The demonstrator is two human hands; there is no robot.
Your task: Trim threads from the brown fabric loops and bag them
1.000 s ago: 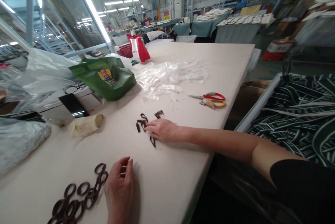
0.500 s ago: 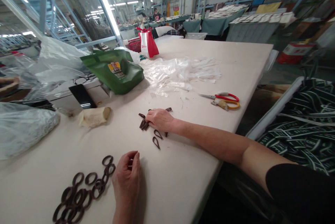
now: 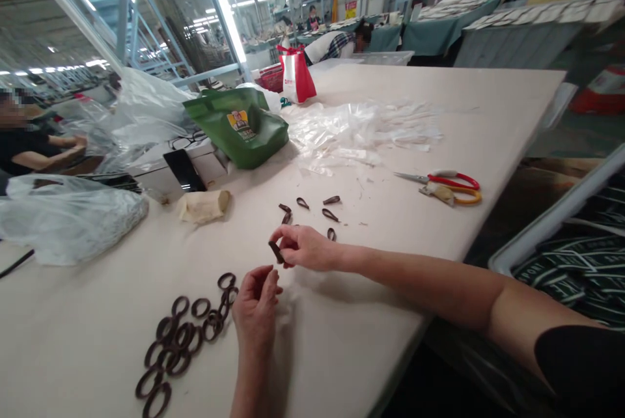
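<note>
My right hand (image 3: 305,249) pinches a small dark brown strap loop (image 3: 276,252) between thumb and fingertips, just above the table. Close beside it, my left hand (image 3: 256,297) is half curled, thumb and forefinger slightly apart, with nothing visible in it. Past my right hand lie several flattened brown loops, among them a narrow loop (image 3: 330,215) and a folded loop (image 3: 332,200). Left of my left hand spreads a heap of rounded brown rings (image 3: 183,336), some overlapping.
Scissors (image 3: 454,188) with red and yellow handles lie at the right. Clear plastic strips (image 3: 361,131), a green bag (image 3: 244,131), a phone (image 3: 184,170), a beige roll (image 3: 205,206) and a plastic bag (image 3: 73,216) are on the table (image 3: 342,340). A person (image 3: 34,144) is at far left.
My right hand has drawn back from the flattened loops toward my left hand, carrying one loop. The camera view has turned left, so the person at the left now shows.
</note>
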